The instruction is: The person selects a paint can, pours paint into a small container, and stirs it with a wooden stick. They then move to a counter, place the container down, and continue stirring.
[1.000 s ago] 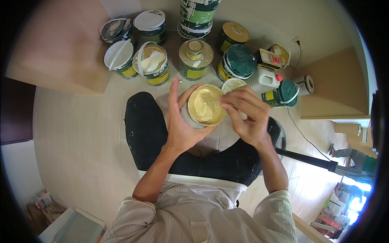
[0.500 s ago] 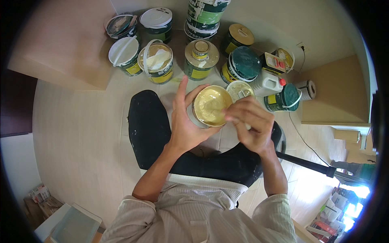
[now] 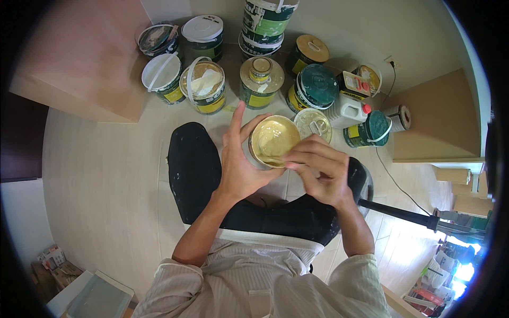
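My left hand (image 3: 236,159) is wrapped round the left side of a small open can (image 3: 251,146), thumb at the near side and fingers at the far side. Glossy pale-yellow paint (image 3: 278,135) fills it, with ripples on the surface. Over the can's near right rim, my right hand (image 3: 321,169) is closed in a pinch on a thin paint-coated stick (image 3: 271,158), whose end lies in the paint. Most of the stick is hidden by the fingers. Just beyond the can, a round metal lid with a ring handle (image 3: 313,126) sits on top of a container.
Several paint buckets stand along the wall, among them a handled bucket (image 3: 204,87), a yellowish tin with a smaller tin on it (image 3: 260,85) and a dark-green-lidded bucket (image 3: 317,87). A white jug with a red cap (image 3: 350,109) is at right. A cable (image 3: 397,180) crosses the floor.
My right hand has moved left and slightly nearer along the rim, sweeping the stick to the can's near side. My left hand keeps its hold, with the can shifted slightly.
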Motion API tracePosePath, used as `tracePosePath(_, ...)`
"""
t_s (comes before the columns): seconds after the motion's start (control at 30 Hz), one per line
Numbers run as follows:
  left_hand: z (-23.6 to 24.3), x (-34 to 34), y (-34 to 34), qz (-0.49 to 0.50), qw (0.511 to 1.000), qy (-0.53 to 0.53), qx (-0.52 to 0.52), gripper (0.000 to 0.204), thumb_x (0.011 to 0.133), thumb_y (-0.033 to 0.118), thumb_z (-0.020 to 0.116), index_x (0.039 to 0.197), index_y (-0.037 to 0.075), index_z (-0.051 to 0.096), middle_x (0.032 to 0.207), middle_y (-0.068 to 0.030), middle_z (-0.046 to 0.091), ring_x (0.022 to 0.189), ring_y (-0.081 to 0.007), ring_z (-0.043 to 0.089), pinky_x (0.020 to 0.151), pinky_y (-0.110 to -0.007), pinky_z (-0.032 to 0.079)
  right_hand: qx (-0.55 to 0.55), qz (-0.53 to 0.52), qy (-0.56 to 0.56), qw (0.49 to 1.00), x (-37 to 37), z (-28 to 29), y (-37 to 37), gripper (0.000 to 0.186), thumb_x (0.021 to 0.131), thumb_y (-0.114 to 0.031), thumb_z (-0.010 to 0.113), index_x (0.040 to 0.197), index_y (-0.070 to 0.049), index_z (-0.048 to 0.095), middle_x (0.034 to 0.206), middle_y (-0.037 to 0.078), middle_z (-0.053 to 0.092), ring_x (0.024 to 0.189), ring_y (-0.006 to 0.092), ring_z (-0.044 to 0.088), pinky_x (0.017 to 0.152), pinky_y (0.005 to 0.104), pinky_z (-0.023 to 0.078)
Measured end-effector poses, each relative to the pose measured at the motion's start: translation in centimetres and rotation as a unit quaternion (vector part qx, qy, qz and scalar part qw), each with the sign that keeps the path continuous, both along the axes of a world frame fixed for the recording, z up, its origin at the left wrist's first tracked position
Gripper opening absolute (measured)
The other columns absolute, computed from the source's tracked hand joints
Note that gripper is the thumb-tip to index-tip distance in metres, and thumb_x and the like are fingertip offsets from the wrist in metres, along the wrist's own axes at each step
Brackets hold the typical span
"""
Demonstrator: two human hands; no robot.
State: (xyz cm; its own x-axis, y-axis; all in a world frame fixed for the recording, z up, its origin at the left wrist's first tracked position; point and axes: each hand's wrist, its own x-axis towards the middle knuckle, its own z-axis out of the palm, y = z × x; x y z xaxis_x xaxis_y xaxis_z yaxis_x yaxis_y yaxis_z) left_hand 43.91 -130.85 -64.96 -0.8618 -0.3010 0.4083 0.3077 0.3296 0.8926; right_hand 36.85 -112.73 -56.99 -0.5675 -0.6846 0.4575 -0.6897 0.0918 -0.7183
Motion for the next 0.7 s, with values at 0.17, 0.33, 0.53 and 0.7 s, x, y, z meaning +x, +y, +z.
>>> tracePosePath(0.17,0.2,-0.2,0.4,-0.003,0.999,-0.005,-0.038,0.143,0.062,0.016,0.103,0.169,0.004,0.008,0.143,-0.0214,0.067,0.130,-0.0313,0.066,0.116,-0.045,0.044,-0.003,-0.081,0.062,0.995,-1.5,-0.7,0.2,0.014,0.084,0.007,0.078,0.097,0.002,0.080,0.097,0.013,0.078,0.088,0.0295,0.073,0.081,0.0387,0.058)
tracePosePath(0.33,0.5,0.0,0.3,-0.002,0.999,-0.021,-0.039,0.142,0.063,0.015,0.103,0.168,0.003,0.009,0.143,-0.0208,0.067,0.129,-0.0307,0.066,0.116,-0.045,0.044,-0.002,-0.056,0.038,0.998,-0.6,-0.8,0.9,0.014,0.085,0.006,0.078,0.098,0.001,0.080,0.097,0.014,0.078,0.088,0.0300,0.073,0.081,0.0387,0.058)
tracePosePath(0.53,0.7,0.1,0.3,0.000,0.998,-0.027,-0.054,0.142,0.062,0.018,0.103,0.168,0.001,0.009,0.143,-0.0192,0.067,0.128,-0.0297,0.067,0.114,-0.043,0.045,-0.029,-0.034,0.021,0.999,0.1,-0.8,-0.2,0.017,0.084,0.008,0.078,0.099,0.001,0.080,0.097,0.014,0.078,0.086,0.0293,0.072,0.080,0.0378,0.058)
tracePosePath(0.7,0.6,0.5,0.4,-0.001,0.997,-0.014,-0.077,0.142,0.063,0.019,0.103,0.168,0.002,0.009,0.143,-0.0194,0.068,0.126,-0.0297,0.068,0.113,-0.042,0.046,-0.023,-0.075,0.044,0.996,0.0,-1.1,0.2,0.017,0.083,0.007,0.079,0.099,0.001,0.080,0.097,0.013,0.077,0.086,0.0288,0.072,0.079,0.0377,0.058)
